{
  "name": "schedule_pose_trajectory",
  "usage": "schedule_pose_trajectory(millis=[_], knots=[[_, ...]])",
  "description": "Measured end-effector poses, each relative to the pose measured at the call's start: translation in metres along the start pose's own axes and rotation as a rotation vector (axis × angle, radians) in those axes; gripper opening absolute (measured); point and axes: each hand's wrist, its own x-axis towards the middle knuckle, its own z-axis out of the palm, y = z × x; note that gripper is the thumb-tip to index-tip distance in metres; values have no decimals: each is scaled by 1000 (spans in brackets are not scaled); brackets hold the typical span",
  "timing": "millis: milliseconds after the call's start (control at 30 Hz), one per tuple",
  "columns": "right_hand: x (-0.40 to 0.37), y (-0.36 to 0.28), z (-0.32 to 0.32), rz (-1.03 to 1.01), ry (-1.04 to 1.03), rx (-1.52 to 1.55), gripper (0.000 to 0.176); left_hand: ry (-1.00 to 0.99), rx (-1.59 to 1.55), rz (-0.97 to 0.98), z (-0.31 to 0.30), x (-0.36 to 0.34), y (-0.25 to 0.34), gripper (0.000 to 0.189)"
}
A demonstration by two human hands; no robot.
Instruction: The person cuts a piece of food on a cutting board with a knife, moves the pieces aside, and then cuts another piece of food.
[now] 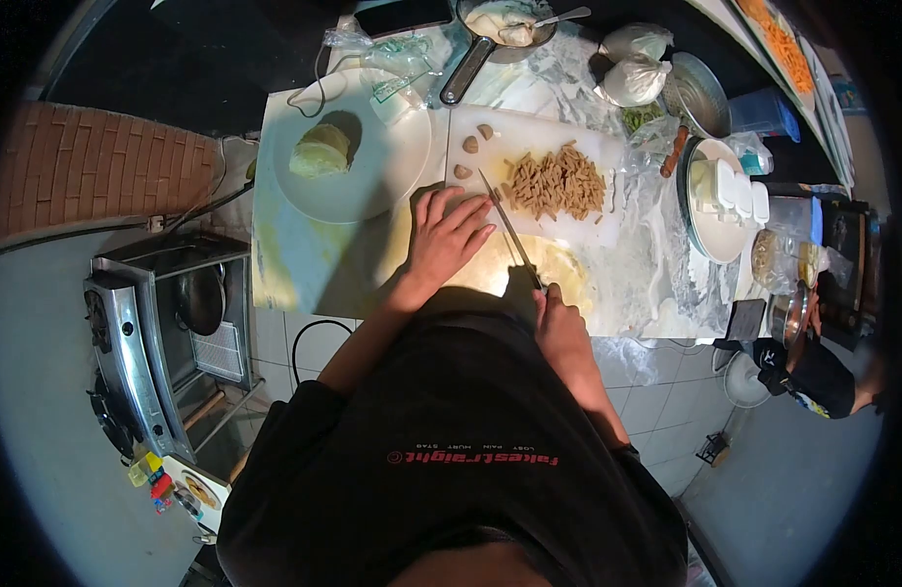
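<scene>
My right hand point(562, 331) grips the handle of a kitchen knife point(511, 231), whose blade slants up and left over the white cutting board point(500, 130). Beside the blade, my left hand point(447, 235) lies with its fingers apart at the board's near edge; whatever may be under the fingertips is hidden. A heap of brown chopped strips point(556, 182) covers the board's right part. Several small brown pieces point(470, 144) sit near its left edge. On the left, a large pale plate point(319, 203) carries a pale green cabbage piece point(320, 153).
A pan point(514, 47) with white contents and a spoon stands at the back. Toward the right are plastic bags point(635, 78), a metal bowl point(697, 94) and a basin with white containers point(737, 191). A stove point(128, 342) is at left; another person point(813, 372) is at far right.
</scene>
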Motion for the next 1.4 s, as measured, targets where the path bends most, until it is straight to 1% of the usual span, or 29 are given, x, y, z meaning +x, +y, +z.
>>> schedule_pose_trajectory(millis=[233,467,533,567,633,667,733,800,867,933,967,1000,1067,1100,1167,1200,1267,1400], knots=[[4,-13,1,125,-107,-38,41,-12,1,-5,-4,1,1,33],[2,-16,-1,142,-114,2,41,-18,-33,-14,-2,0,0,33],[2,-11,-2,63,-115,87,42,-11,-38,-12,-3,1,0,33],[7,-1,0,63,-111,86,42,-7,-42,-12,-3,2,0,33],[16,11,-2,-177,-60,259,45,7,-53,-19,-2,3,0,34],[19,14,-4,-179,-55,259,45,19,-62,-28,-2,3,0,35],[18,-4,-29,230,-364,487,47,25,-54,-32,-1,4,0,35],[19,1,-22,205,-360,493,47,33,-44,-37,0,5,-1,35],[21,11,-4,179,-355,497,47,27,-55,-61,1,7,0,31],[19,14,20,-129,-8,206,42,36,-74,-86,3,10,0,28],[17,9,24,-60,4,87,39,42,-99,-111,4,12,0,25],[18,3,25,-60,5,90,39,42,-98,-108,7,12,-1,25],[21,-2,25,5,-15,30,37,69,-146,-202,13,13,-2,20],[23,-1,25,4,-13,34,37,68,-144,-198,13,13,-1,20],[27,3,25,-87,18,96,39,88,-159,-192,13,16,-1,19],[28,6,23,-91,23,99,39,92,-154,-188,13,17,-2,19],[26,12,21,-160,-18,232,40,76,-140,-203,14,16,-3,19],[13,24,13,-127,-47,260,43,80,-149,-220,14,20,-2,16]])
